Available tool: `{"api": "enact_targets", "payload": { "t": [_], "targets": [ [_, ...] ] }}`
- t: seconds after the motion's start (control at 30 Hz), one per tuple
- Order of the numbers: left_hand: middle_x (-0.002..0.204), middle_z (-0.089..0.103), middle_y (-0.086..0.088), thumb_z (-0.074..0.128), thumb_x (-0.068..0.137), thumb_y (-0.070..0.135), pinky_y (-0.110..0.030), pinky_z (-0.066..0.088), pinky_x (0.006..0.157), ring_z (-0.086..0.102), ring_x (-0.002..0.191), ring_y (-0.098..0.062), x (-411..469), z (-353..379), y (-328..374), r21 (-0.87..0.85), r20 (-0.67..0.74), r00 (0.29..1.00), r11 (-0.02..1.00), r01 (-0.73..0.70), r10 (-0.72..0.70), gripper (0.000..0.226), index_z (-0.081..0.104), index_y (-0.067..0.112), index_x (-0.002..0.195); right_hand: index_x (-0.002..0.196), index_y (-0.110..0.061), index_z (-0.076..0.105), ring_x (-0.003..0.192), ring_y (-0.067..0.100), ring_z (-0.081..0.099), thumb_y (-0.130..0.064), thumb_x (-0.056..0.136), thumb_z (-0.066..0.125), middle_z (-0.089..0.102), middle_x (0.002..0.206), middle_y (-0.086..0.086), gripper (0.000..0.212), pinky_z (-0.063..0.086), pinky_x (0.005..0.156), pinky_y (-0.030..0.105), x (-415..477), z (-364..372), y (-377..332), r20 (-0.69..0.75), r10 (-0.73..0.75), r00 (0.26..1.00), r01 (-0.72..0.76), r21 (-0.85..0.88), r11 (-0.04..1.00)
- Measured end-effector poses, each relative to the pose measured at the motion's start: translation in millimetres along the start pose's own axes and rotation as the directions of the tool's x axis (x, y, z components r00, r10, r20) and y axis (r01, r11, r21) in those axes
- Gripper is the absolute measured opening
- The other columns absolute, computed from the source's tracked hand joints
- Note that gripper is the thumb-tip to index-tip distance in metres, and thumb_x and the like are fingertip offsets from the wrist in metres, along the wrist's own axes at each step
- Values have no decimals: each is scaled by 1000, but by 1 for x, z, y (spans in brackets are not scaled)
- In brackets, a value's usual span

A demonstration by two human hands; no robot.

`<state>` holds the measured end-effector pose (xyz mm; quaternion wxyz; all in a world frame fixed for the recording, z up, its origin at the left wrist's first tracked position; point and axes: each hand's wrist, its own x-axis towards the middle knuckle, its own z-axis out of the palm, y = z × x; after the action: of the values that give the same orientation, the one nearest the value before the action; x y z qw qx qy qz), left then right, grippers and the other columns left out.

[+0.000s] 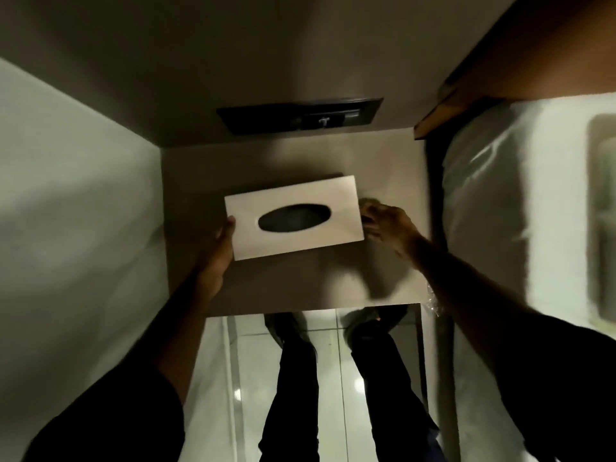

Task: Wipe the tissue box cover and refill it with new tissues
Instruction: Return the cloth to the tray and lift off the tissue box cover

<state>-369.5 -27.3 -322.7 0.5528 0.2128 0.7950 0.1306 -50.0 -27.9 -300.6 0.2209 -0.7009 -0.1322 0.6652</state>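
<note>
A pale rectangular tissue box cover [336, 208] with a dark oval slot [294, 217] sits on a small beige shelf [266, 285], slightly turned. No tissue shows in the slot. My left hand [218, 248] grips the cover's left end, thumb on top. My right hand [388, 226] is at the cover's right end, blurred, with something pale and crumpled [368, 205], perhaps a cloth or tissue, at its fingertips.
A dark wall panel [300, 116] is set behind the shelf. A white wall stands at the left. A plastic-wrapped white bundle [493, 201] lies at the right under a wooden ledge [520, 61]. Below the shelf, my legs stand on glossy floor tiles [333, 361].
</note>
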Motion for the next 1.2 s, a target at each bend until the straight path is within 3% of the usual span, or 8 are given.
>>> {"api": "enact_targets", "payload": {
  "t": [0.13,0.33,0.47,0.6,0.83,1.03,1.13,1.2],
  "targets": [
    [146,44,-9,49,85,68,-51,31,112,42,132,-31,-2,3,-2,-99,75,996,994,-46,53,78,38,19,144,137,0,55,111,33,66,-19,104,51,65,128,20,39,59,64,17,2,4,5,-17,-101,995,100,-62,993],
    [122,57,-7,39,88,69,-27,36,85,55,108,-23,-2,10,-8,124,-112,979,980,-154,168,66,52,19,129,116,-20,74,110,28,70,-57,83,66,75,115,10,50,52,102,51,4,2,16,-105,-198,975,169,-237,957],
    [71,43,15,45,88,66,-19,29,56,40,64,0,3,17,0,75,-159,962,974,-215,224,37,46,33,69,101,-31,77,103,20,72,-63,79,65,78,104,-1,41,54,99,46,7,5,22,-136,-276,951,243,-216,946],
    [76,46,17,46,88,65,-20,31,57,44,70,1,10,25,19,69,-148,960,971,-230,238,34,48,33,78,68,-30,68,69,-1,56,-57,85,67,63,66,-19,32,45,78,30,5,9,17,-226,-364,904,322,-203,925],
    [72,47,10,42,93,61,-21,36,56,45,65,-4,20,36,45,118,-166,943,955,-271,288,38,52,28,78,91,-16,65,75,8,57,-35,97,61,63,81,-3,20,46,78,29,16,15,11,-261,-365,894,343,-129,931],
    [68,38,12,40,95,57,-22,30,55,37,60,-3,18,40,45,140,-185,938,953,-269,292,39,38,33,65,81,-20,62,68,6,53,-28,99,60,59,75,-6,20,45,67,20,22,17,9,-293,-311,904,296,-93,951],
    [76,39,13,38,94,61,-21,29,54,36,65,-1,23,40,44,141,-196,946,962,-232,257,38,48,25,87,81,-23,58,69,4,53,-19,100,57,59,81,-4,20,45,59,9,25,21,5,-319,-293,901,290,-58,955],
    [96,49,5,35,94,62,-23,32,61,41,73,-4,27,41,42,184,-209,942,957,-225,261,51,52,20,118,91,-23,57,74,5,52,-18,100,53,59,93,0,11,46,69,18,27,20,0,-293,-295,909,279,-96,955]
  ]
}}
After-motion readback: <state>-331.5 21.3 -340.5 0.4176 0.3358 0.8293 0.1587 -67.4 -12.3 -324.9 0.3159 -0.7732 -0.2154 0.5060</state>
